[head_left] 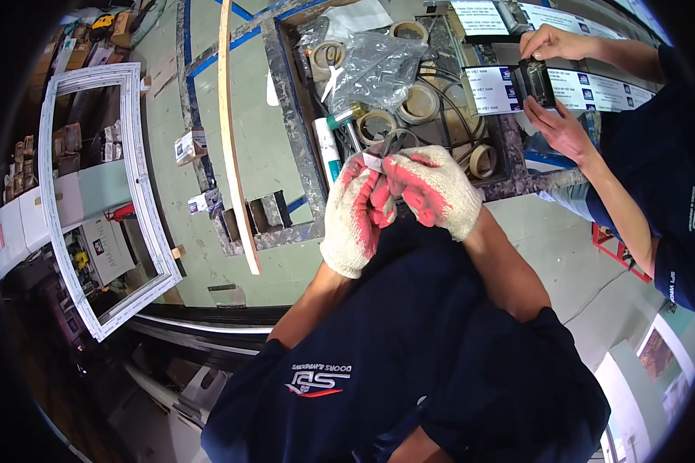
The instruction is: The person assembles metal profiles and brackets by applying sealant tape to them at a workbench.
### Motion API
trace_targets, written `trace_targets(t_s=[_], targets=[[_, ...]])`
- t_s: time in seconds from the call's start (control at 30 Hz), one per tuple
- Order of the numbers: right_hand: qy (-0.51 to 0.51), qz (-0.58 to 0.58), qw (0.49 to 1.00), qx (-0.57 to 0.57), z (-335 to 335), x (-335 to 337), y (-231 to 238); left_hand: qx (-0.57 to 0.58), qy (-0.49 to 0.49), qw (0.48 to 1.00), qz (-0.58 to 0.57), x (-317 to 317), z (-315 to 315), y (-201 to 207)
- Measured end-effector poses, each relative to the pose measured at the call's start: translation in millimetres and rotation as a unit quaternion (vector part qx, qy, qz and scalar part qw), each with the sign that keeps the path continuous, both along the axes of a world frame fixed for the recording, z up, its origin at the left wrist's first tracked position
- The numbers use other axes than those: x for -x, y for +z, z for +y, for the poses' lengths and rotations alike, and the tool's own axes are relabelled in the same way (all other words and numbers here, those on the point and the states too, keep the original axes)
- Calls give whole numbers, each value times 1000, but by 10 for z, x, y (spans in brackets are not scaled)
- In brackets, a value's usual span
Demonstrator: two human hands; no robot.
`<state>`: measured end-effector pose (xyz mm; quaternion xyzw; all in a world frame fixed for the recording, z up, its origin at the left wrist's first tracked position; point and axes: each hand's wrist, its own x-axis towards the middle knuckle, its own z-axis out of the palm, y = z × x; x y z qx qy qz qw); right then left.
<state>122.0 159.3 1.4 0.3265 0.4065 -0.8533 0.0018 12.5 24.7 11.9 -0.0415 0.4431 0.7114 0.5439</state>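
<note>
My left hand (pixel 351 204) and my right hand (pixel 434 189) wear off-white knit gloves with red-coated palms. They meet in front of my chest, over the near edge of the workbench tray (pixel 500 147). Fingers of both are curled in a pinch. A small pale piece (pixel 373 161) shows at the left fingertips; its kind is too small to make out. What the right fingers pinch is hidden. Just beyond my hands lie a teal-headed hammer (pixel 340 119), a white and teal tube (pixel 327 147) and a roll of tape (pixel 377 126).
The tray also holds several tape rolls (pixel 418 104), a clear plastic bag (pixel 378 65) and dark cable loops. A wooden strip (pixel 225 116) crosses the bench. Far left stands a white window frame (pixel 46 177). On the right, a co-worker's hands (pixel 564 135) hold a black part (pixel 537 81) over film-covered profiles (pixel 490 90).
</note>
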Motion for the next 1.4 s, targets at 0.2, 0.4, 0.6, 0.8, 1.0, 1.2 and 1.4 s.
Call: trace_targets(t_s=[0.2,0.4,0.6,0.8,1.0,1.2,1.4], targets=[[-69,32,994,-78,-98,116,-152,-12,9,999,34,7,-29,-16],[-159,38,986,21,324,-41,-19,-42,-31,998,27,-50,-77,89],[-20,2,999,-42,44,-8,90,-42,2,999,-27,-32,-54,30],[-124,24,992,-30,97,60,-51,-121,-17,987,-108,67,-115,-7],[-65,18,998,12,250,-11,136,-101,15,973,-206,-4,-138,61],[-13,29,999,-40,114,71,100,-121,41,962,-241,18,-149,-23],[-63,-13,998,-5,42,131,72,-94,53,969,-221,48,-125,32]])
